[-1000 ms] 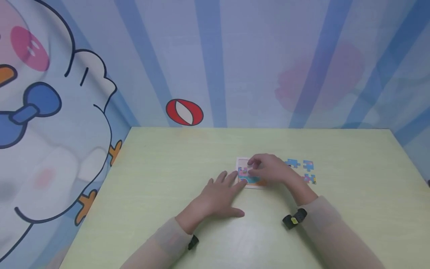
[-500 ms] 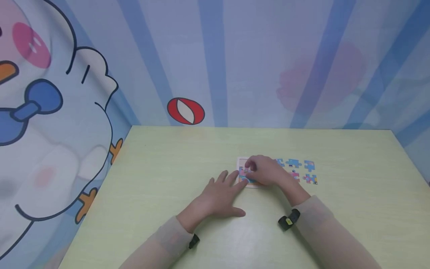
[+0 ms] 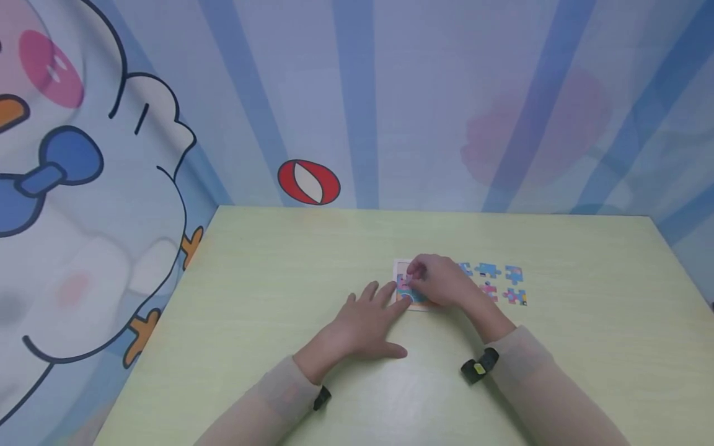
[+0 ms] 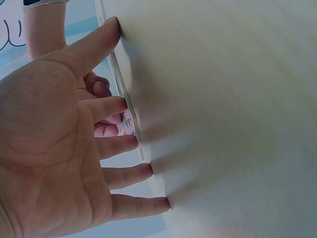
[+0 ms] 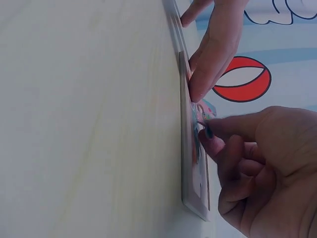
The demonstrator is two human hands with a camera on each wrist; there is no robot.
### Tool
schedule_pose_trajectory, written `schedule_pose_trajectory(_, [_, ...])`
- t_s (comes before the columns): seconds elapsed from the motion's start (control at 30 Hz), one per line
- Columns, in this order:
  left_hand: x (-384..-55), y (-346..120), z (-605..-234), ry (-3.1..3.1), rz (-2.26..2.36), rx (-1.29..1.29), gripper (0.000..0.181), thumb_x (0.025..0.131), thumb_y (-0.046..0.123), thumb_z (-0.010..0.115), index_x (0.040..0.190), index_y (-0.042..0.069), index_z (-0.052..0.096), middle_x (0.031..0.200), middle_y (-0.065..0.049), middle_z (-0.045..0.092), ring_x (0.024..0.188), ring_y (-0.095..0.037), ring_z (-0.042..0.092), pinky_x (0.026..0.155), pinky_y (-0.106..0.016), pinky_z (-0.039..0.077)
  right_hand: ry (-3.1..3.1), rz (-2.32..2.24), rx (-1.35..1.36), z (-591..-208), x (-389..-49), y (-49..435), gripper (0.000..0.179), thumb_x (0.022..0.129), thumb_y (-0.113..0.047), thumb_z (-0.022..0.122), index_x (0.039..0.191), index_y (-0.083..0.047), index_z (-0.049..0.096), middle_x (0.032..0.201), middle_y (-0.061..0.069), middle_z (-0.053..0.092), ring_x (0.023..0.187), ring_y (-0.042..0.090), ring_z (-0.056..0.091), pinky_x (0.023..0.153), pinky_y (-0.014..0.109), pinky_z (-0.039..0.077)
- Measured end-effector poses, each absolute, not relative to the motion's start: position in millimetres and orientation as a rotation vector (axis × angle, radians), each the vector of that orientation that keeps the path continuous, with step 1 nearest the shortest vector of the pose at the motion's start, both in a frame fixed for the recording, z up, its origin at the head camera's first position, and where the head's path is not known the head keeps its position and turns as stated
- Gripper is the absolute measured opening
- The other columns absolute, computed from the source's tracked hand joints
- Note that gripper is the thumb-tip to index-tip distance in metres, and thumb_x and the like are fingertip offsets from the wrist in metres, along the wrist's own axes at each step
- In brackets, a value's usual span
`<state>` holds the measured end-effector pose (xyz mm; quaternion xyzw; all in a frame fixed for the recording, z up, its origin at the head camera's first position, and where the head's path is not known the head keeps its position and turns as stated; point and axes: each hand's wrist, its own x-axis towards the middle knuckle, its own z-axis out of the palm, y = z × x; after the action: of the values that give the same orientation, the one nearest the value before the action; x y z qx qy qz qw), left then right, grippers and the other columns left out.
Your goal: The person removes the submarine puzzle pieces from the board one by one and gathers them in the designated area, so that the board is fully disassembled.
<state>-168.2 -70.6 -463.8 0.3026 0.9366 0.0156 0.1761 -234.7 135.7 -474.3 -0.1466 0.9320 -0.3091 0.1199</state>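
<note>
A small picture puzzle in a white-rimmed tray [image 3: 395, 270] lies on the table, part of its picture filled in. My right hand [image 3: 442, 280] is over it, thumb and forefinger pinching a small puzzle piece [image 5: 209, 132] close above the picture in the right wrist view. The other fingers of that hand are curled in. My left hand [image 3: 361, 325] lies spread at the tray's near left corner, its index fingertip on the tray in the right wrist view. In the left wrist view its straight fingers [image 4: 131, 177] press down at the tray's edge and the tabletop.
Several loose blue and pink puzzle pieces [image 3: 488, 271] lie in two rows right of the tray, partly behind my right hand. The pale yellow table [image 3: 279, 260] ends at a blue striped wall [image 3: 424, 111] with cartoon prints.
My right hand has shifted slightly left over the tray with the puzzle piece, uncovering more loose pieces at its right. My left hand has kept its place.
</note>
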Motion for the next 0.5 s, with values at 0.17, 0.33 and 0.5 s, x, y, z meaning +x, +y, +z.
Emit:
schedule_pose_trajectory(0.17, [-168.2, -71.2, -465.1, 2.654, 0.043, 0.860, 0.095, 0.089, 0.070, 0.067, 0.166, 0.031, 0.028, 0.173, -0.007, 0.015, 0.155, -0.041, 0.020, 0.112, -0.067, 0.033, 2.715, -0.980, -0.404, -476.6, -234.4, 138.7, 0.011, 0.099, -0.017, 0.068, 0.108, -0.013, 0.071, 0.103, 0.004, 0.072, 0.092, 0.023, 0.066, 0.084, 0.045, 0.053])
schedule_pose_trajectory(0.33, [-168.5, -70.6, -465.7, 2.655, 0.041, 0.854, 0.095, 0.089, 0.070, 0.068, 0.166, 0.032, 0.027, 0.173, -0.007, 0.016, 0.155, -0.040, 0.019, 0.113, -0.067, 0.033, 2.694, -1.057, -0.403, -475.9, -231.7, 144.6, 0.014, 0.099, -0.018, 0.066, 0.110, -0.012, 0.072, 0.105, 0.006, 0.072, 0.096, 0.025, 0.068, 0.085, 0.046, 0.054])
schedule_pose_trajectory(0.5, [-169.1, -70.2, -465.1, 2.655, 0.040, 0.847, 0.095, 0.089, 0.070, 0.068, 0.166, 0.031, 0.027, 0.172, -0.007, 0.018, 0.155, -0.040, 0.019, 0.113, -0.067, 0.033, 2.690, -1.057, -0.381, -473.4, -228.8, 156.4, 0.016, 0.099, -0.021, 0.066, 0.111, -0.013, 0.072, 0.105, 0.005, 0.071, 0.093, 0.023, 0.067, 0.081, 0.043, 0.055])
